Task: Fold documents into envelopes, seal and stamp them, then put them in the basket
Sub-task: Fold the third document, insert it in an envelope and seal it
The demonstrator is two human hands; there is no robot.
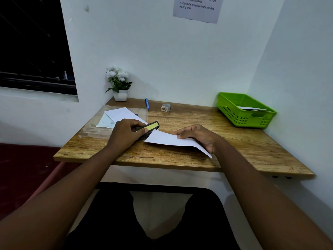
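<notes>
**Sealing stage, stamp and basket still ahead**

Your white paper envelope (173, 139) lies flat near the front edge of the wooden surface (234, 141), plain-faced, its near corner jutting just past that edge. Your right hand (198, 136) rests on it, fingers loosely bent, pinning it down. Your left hand (126, 134) has its grip clamped on a black stapler with a yellow top (148, 128), its nose at the envelope's left end. I judge sealing is in hand; no stamp shows yet. The small stamp roll (166, 107) waits behind. The green plastic basket (243, 120), far right, already holds some paper. More envelopes (120, 115) lie at the left.
</notes>
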